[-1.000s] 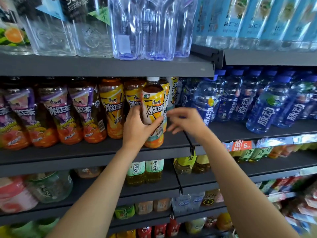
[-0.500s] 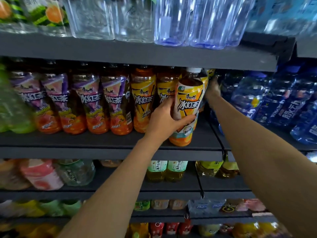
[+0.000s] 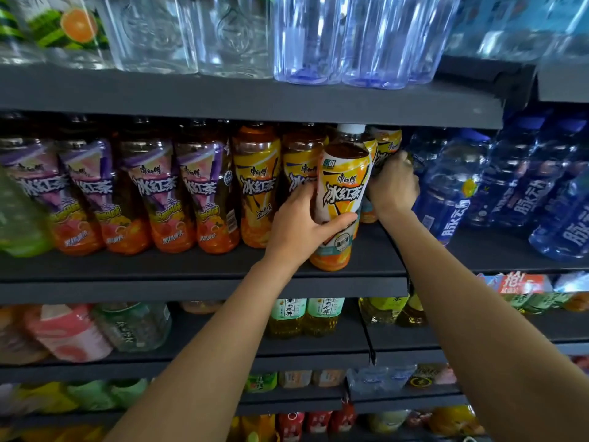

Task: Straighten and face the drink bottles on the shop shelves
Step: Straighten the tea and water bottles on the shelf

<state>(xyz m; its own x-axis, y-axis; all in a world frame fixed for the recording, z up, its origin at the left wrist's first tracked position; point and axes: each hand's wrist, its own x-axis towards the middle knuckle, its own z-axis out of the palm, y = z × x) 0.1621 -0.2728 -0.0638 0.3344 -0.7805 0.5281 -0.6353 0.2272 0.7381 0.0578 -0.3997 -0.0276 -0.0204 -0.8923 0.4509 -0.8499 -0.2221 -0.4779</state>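
A: We log dark grey shelves, several tiers. The top shelf [image 3: 223,97] carries clear bottles [image 3: 153,33] on the left and blue-tinted bottles [image 3: 350,39] toward the right.

B: On the middle shelf [image 3: 191,272] we count four purple-label teas [image 3: 146,193] in a row, then yellow-label teas [image 3: 255,186] just beside them. One yellow tea [image 3: 342,199] stands near the front edge, ahead of its row.

A: Right of the shelf break, blue drinks [image 3: 452,193] stand on a neighbouring shelf [image 3: 510,260], tightly packed.

B: The lower shelf [image 3: 318,349] holds two green-label teas [image 3: 306,317] side by side; the items at far left are blurred. We cannot read the rows below.
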